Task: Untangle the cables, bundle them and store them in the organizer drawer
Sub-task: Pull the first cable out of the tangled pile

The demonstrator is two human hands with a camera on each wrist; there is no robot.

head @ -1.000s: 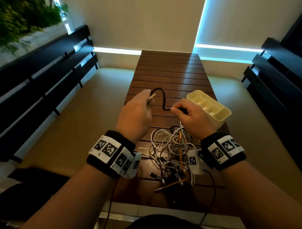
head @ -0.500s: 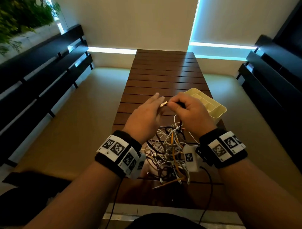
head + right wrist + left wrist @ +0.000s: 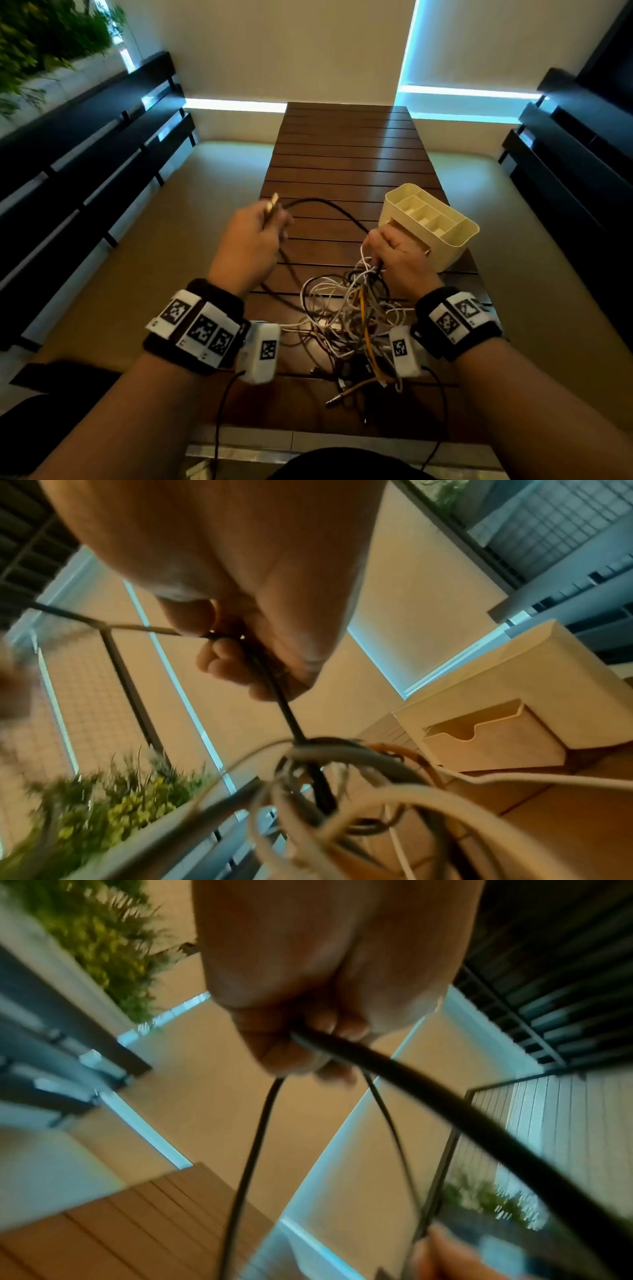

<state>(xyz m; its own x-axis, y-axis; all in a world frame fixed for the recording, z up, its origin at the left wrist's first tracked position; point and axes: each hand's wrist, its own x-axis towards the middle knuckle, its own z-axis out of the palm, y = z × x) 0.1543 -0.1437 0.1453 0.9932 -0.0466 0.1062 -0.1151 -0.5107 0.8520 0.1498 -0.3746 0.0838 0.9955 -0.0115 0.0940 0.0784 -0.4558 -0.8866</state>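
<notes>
A black cable (image 3: pixel 329 207) arcs between my two hands above the slatted wooden table (image 3: pixel 346 161). My left hand (image 3: pixel 267 219) grips its plug end, with the metal connector (image 3: pixel 273 202) sticking up past the fingers; the left wrist view shows the fingers (image 3: pixel 291 1053) curled round the black cable (image 3: pixel 445 1110). My right hand (image 3: pixel 380 246) grips the same black cable (image 3: pixel 291 718) just above the tangle (image 3: pixel 356 318) of white, black and orange cables, which it lifts a little. The cream organizer (image 3: pixel 428 226) stands right of my right hand, its small drawer (image 3: pixel 489 745) slightly pulled out.
Dark slatted benches (image 3: pixel 85 154) flank the table on the left, and dark furniture (image 3: pixel 575 154) stands on the right. Loose plug ends (image 3: pixel 356 387) of the tangle lie near the table's front edge. Green plants (image 3: pixel 41 41) hang at the upper left.
My hands were close together half a second ago; now they have spread apart, the left moving left with the plug end and drawing a longer stretch of black cable out of the tangle.
</notes>
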